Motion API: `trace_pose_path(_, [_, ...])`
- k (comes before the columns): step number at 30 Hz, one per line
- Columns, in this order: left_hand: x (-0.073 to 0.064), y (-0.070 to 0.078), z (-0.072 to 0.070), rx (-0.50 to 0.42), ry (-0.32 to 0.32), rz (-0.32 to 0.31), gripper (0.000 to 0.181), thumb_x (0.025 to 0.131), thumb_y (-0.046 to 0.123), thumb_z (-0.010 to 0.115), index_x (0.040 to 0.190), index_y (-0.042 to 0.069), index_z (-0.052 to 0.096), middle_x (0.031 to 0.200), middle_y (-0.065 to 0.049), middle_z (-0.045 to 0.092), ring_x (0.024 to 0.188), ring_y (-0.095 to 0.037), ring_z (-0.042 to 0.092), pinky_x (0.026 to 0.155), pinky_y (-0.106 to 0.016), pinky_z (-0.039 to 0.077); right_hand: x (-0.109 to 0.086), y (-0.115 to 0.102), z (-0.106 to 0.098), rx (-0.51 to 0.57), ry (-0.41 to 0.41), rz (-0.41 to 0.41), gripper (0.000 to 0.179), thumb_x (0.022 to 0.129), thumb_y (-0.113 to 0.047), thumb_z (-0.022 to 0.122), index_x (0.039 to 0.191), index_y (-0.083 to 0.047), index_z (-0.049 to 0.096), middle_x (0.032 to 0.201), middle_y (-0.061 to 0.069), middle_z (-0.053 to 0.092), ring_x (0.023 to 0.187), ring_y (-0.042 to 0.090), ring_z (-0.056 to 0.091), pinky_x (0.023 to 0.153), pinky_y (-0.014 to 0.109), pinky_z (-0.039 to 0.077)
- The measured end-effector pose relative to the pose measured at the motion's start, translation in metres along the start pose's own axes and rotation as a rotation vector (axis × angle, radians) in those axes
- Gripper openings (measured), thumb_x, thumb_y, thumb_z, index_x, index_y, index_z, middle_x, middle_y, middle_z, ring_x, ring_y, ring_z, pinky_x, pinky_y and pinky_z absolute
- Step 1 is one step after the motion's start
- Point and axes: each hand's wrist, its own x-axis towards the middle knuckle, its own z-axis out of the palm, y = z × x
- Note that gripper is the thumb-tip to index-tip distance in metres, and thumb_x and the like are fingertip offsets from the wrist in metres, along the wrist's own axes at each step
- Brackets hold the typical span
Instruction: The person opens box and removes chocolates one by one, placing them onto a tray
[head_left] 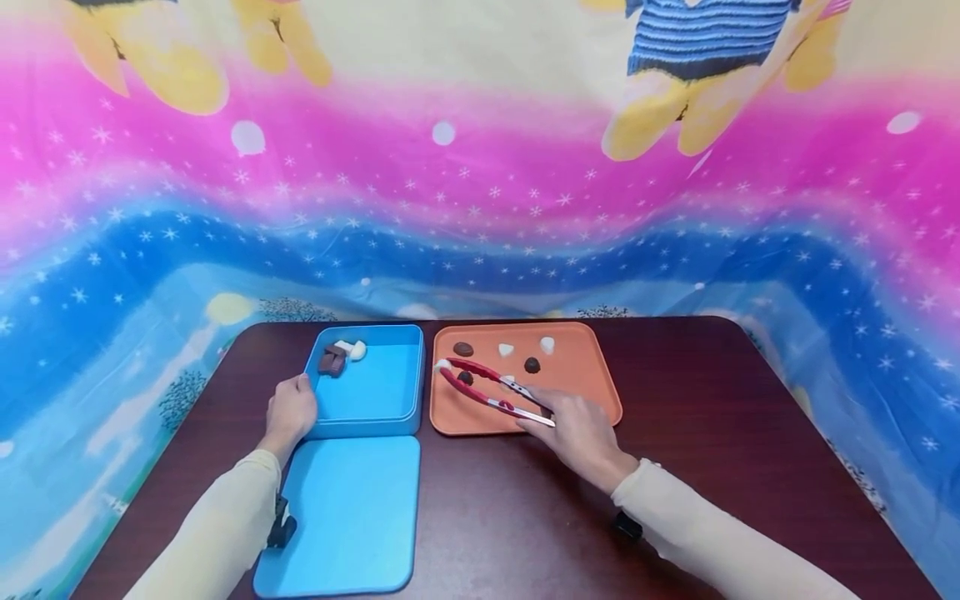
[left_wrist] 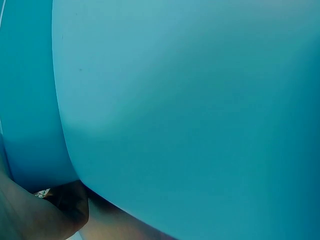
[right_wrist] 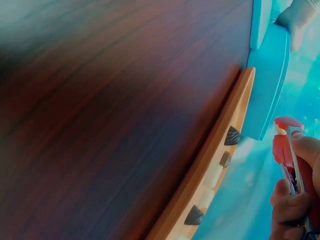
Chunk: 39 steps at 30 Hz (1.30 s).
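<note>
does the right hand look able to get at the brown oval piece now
Probably not yet: the right hand holds red tongs with a white piece between their tips, though nothing covers the brown oval piece on the orange tray.

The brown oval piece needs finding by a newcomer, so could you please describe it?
On the dark table, find the orange tray beside the blue box. Near the tray's far-left corner, beyond the red tongs, lies the brown oval piece. Warmer brown and oval, it differs from the white pieces and near-black ones.
</note>
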Motion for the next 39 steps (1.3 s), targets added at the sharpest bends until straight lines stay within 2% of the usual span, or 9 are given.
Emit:
trace_pose_path(4, [0.002,0.001,0.001,-0.004,0.001,0.0,0.048,0.111,0.037,0.019,0.084,0.005,0.042,0.072,-0.008,0.031,0.068,-0.024,0.045,0.074,-0.041,0.038,-0.003,0.012,-0.005,-0.021,0.024,-0.016,0.056,0.081,-0.041,0.085,0.131,-0.02,0.069,0.115,0.006,0.076,0.081,0.019,0.068,0.06,0.031,0.047])
trace_pose_path(11, [0.006,0.003,0.002,-0.004,0.007,0.014,0.047,0.111,0.036,0.02,0.082,0.006,0.041,0.072,-0.007,0.031,0.065,-0.023,0.042,0.07,-0.039,0.036,-0.012,0.035,-0.013,-0.062,0.042,-0.012,0.056,0.082,-0.042,0.083,0.131,-0.018,0.069,0.117,0.009,0.075,0.083,0.024,0.072,0.061,0.041,0.054])
trace_pose_path(22, [0.005,0.002,0.001,0.003,0.004,0.012,0.046,0.111,0.036,0.02,0.083,0.006,0.041,0.072,-0.007,0.032,0.065,-0.023,0.041,0.067,-0.037,0.034,-0.022,0.068,-0.022,-0.111,0.032,0.043,0.056,0.083,-0.041,0.083,0.13,-0.014,0.069,0.104,0.012,0.076,0.069,0.02,0.062,0.054,0.038,0.048])
trace_pose_path(28, [0.004,0.002,0.001,-0.002,0.003,0.008,0.046,0.111,0.035,0.02,0.082,0.006,0.041,0.072,-0.007,0.032,0.065,-0.023,0.041,0.068,-0.037,0.035,-0.027,0.083,-0.031,-0.158,0.03,0.064,0.056,0.082,-0.04,0.083,0.129,-0.013,0.069,0.087,0.008,0.072,0.063,0.017,0.054,0.052,0.036,0.046])
trace_pose_path(37, [0.001,0.001,0.0,0.004,0.007,0.004,0.047,0.111,0.036,0.019,0.082,0.006,0.041,0.072,-0.007,0.031,0.066,-0.024,0.042,0.071,-0.039,0.036,-0.031,0.107,-0.044,-0.236,0.049,0.054,0.056,0.085,-0.039,0.08,0.134,-0.015,0.065,0.082,0.006,0.068,0.056,0.016,0.045,0.045,0.032,0.035])
trace_pose_path(39, [0.002,0.001,0.0,0.0,0.007,0.002,0.047,0.111,0.036,0.02,0.081,0.007,0.04,0.072,-0.007,0.032,0.066,-0.024,0.041,0.071,-0.038,0.035,-0.031,0.112,-0.045,-0.26,0.063,0.042,0.057,0.085,-0.039,0.08,0.134,-0.014,0.065,0.087,0.009,0.07,0.056,0.017,0.047,0.044,0.033,0.037])
